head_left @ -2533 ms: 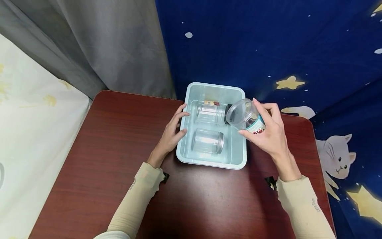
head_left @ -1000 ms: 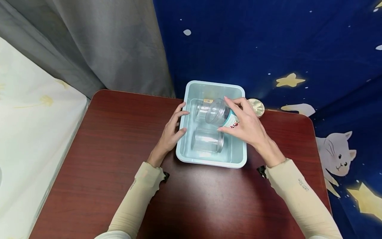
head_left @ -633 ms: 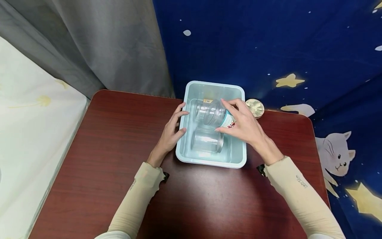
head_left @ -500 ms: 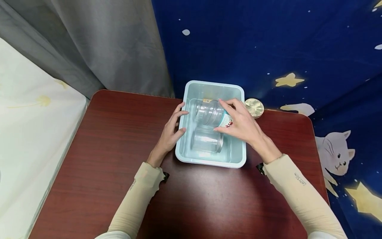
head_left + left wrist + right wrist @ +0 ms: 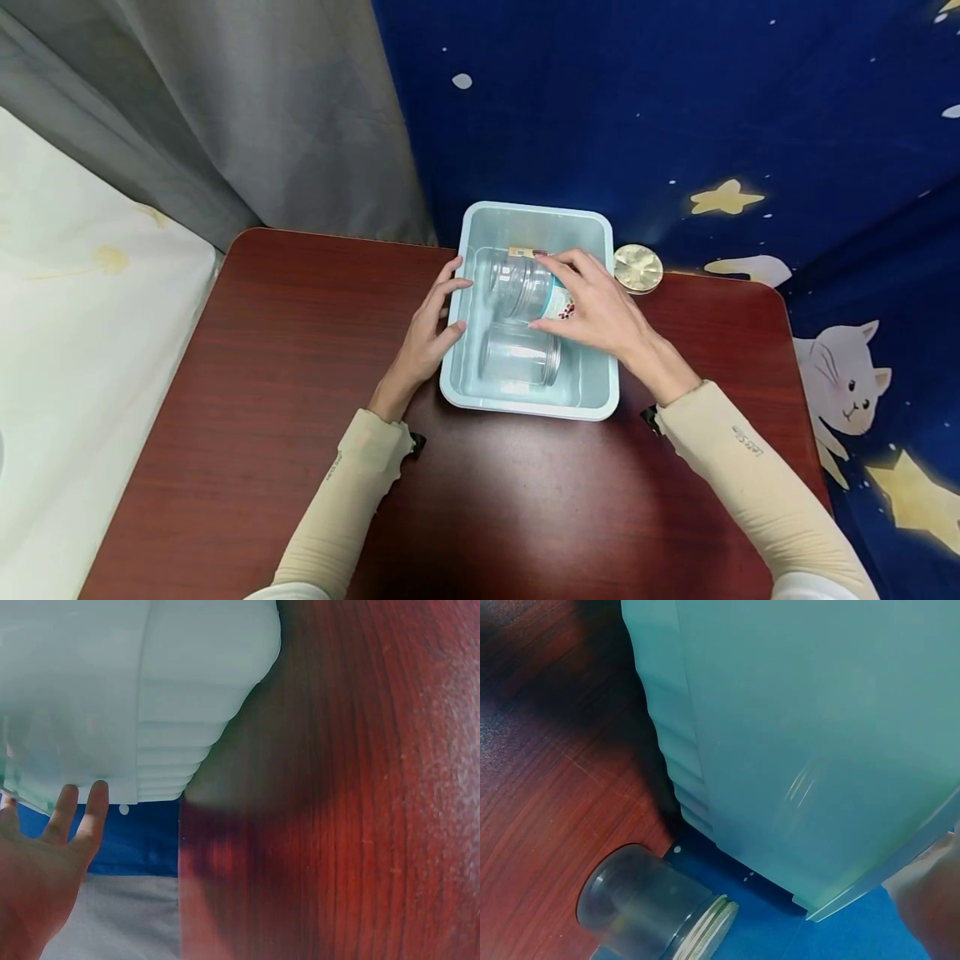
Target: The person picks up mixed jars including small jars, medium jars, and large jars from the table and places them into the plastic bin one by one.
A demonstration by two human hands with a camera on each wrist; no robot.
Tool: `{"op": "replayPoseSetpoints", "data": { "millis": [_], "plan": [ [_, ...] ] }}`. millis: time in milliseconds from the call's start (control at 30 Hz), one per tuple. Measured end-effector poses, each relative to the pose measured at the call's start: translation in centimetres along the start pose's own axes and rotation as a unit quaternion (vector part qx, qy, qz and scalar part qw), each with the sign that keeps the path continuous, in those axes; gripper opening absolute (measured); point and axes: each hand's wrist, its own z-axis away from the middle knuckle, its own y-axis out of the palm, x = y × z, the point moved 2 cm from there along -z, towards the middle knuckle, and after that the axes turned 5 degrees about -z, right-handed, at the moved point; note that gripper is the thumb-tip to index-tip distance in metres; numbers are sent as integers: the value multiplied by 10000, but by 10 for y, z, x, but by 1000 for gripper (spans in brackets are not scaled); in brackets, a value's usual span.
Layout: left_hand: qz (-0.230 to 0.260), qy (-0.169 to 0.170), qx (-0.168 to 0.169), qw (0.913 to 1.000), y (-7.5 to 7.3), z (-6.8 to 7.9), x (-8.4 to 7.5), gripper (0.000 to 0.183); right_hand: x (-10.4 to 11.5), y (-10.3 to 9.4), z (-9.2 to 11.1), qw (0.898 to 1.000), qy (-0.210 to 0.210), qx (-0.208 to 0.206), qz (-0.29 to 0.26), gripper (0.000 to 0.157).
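Observation:
My right hand point(image 5: 603, 312) grips a clear jar point(image 5: 535, 292) with a teal-and-white label, thumb on the near side, fingers on the far side. This jar is tilted, its wide end to the left, inside the pale blue bin point(image 5: 525, 409). It overlaps another clear jar point(image 5: 502, 275) lying at the back of the bin, whose right end is hidden. Nearer me lies a clear jar point(image 5: 517, 357) with a silvery ring at its right end. My left hand point(image 5: 423, 342) rests on the bin's left rim with fingers spread; the left wrist view shows fingertips point(image 5: 99, 787) at the bin.
Just right of the bin's far corner stands a clear jar point(image 5: 641, 904) with a gold lid point(image 5: 638, 268). The brown table point(image 5: 315, 350) ends at a curved-corner far edge. Behind it hang a grey curtain point(image 5: 322, 117) and a blue starry one point(image 5: 562, 108).
My right hand has carried the labelled jar leftward from the bin's right rim to over the jar at the back. The gold lid has come into view. My left hand stays put.

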Motion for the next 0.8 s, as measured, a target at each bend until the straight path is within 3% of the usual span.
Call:
{"op": "replayPoseSetpoints", "data": {
  "millis": [100, 233, 333, 600, 800],
  "plan": [
    [-48, -21, -3, 10000, 2, 1, 10, 48, 0, 1, -1, 9999, 60, 97, 54, 91],
    [-32, -22, -28, 10000, 2, 2, 13, 49, 2, 4, -2, 9993, 98, 349, 133, 90],
    [-26, -32, -33, 10000, 2, 2, 7, 48, 2, 7, -2, 9984, 92, 514, 237, 90],
    [-3, -73, 38, 10000, -3, -3, -29, 46, 3, 11, -1, 9974, -182, 548, 432, 88],
    [4, -74, 37, 10000, -3, -4, -32, 46, 6, 11, -3, 9954, -172, 651, 688, 86]
  ]
}}
